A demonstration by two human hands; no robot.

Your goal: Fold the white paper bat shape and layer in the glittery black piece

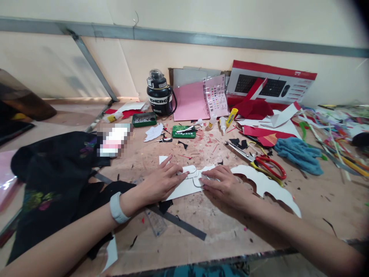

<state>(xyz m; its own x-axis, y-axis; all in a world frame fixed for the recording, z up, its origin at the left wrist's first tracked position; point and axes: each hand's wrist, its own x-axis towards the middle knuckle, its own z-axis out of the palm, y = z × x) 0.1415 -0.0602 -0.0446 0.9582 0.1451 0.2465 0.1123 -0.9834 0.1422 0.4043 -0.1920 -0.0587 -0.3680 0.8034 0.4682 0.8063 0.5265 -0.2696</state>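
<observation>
My left hand (166, 177) lies with fingers spread over a white sheet (180, 191), its fingertips on a small rounded white paper cutout (189, 169) with a dark outline. From the other side, my right hand (223, 182) rests its outstretched fingers on a second outlined white cutout (197, 181) on the same sheet. The two cutouts touch or overlap, partly hidden under my fingers. A long scalloped white paper shape (259, 179) extends to the right, passing behind my right hand. Beyond it lie red-handled scissors (256, 158).
A blue glove (300, 152), red and white paper scraps (265, 130) and colourful strips lie at the right. Behind are a green tin (144, 119), a black bottle (159, 96) and glue bottles (222, 125). Black cloth (57, 173) and a phone (114, 139) lie left; a grey strip (181, 225) lies in front.
</observation>
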